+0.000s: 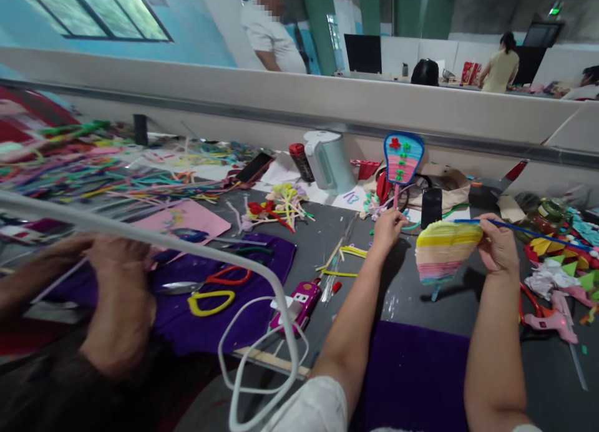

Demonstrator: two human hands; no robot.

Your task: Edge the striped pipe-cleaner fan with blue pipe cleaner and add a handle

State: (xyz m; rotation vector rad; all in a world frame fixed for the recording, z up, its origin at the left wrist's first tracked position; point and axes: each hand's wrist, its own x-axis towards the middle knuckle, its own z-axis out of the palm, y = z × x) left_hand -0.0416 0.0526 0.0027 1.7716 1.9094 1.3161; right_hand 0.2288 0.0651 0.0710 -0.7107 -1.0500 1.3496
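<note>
My left hand [389, 230] is closed on the pink stem of a small fan-shaped craft piece [401, 160]. That piece has a blue rim, blue and pink stripes, and red and green flowers. In my right hand [498, 247] I pinch the edge of a second fan piece [447, 248], striped yellow, cream, pink and blue, with a short blue stub at its lower end. A long blue pipe cleaner [538, 231] passes through the same fingers along the fan's top edge and out to the right. My fingertips partly hide where it meets the fan.
A co-worker's hands [116, 257] work at the left over a purple cloth [187, 319]. Scissors [210, 291], a magenta device [299, 304] and a white cable [276, 282] lie between us. A kettle [334, 163] stands behind; a pink glue gun [555, 319] lies right.
</note>
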